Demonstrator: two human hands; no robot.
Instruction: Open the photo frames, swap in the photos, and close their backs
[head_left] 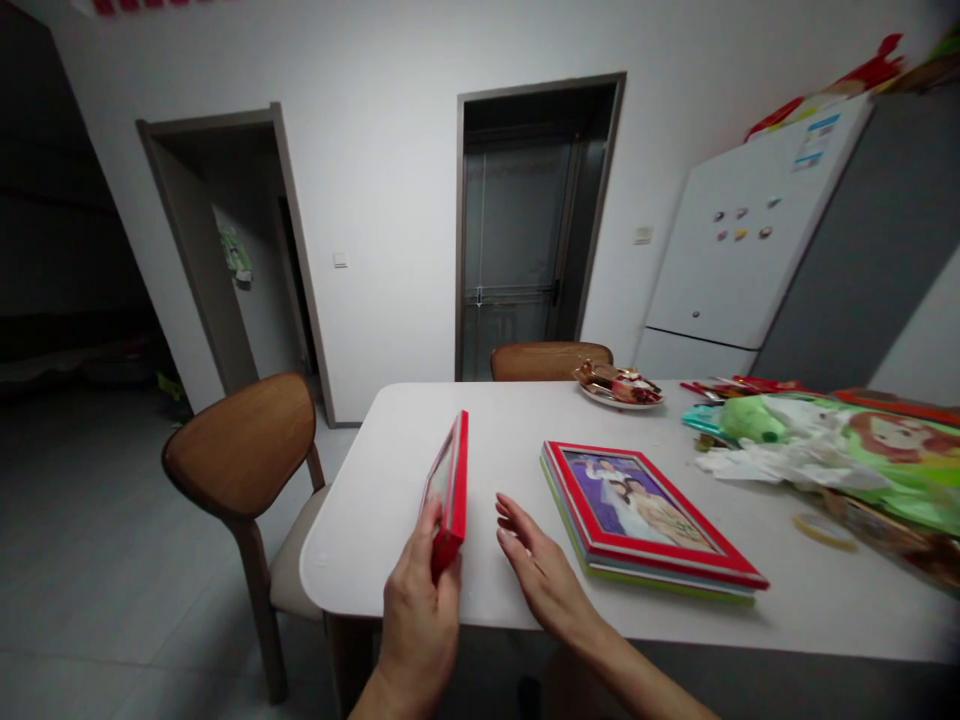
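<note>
Head view, left hand: the left hand [421, 600] pinches the near end of a thin rectangular picture frame with a glossy red edge [459, 490], tipped up on its side over the table; whether its lower edge touches is unclear.
Head view, right hand: the right hand [546, 580] is empty, fingers loosely together and slightly bent, apart from the frame.
Stack: a red-bordered rectangular photo frame with a purple-backed portrait [645, 505] lies face up on grey and green layers [664, 582], just right of the right hand.
Progress: the stack appears already gathered; the held frame, judged from its pose, remains to be set down.
Edges: the white round-cornered table [352, 510] ends just below the stack's near corner.
Open room: bare tabletop lies left of and beyond the held frame; rightward, crumpled white and green plastic packaging [817, 450] limits movement.
</note>
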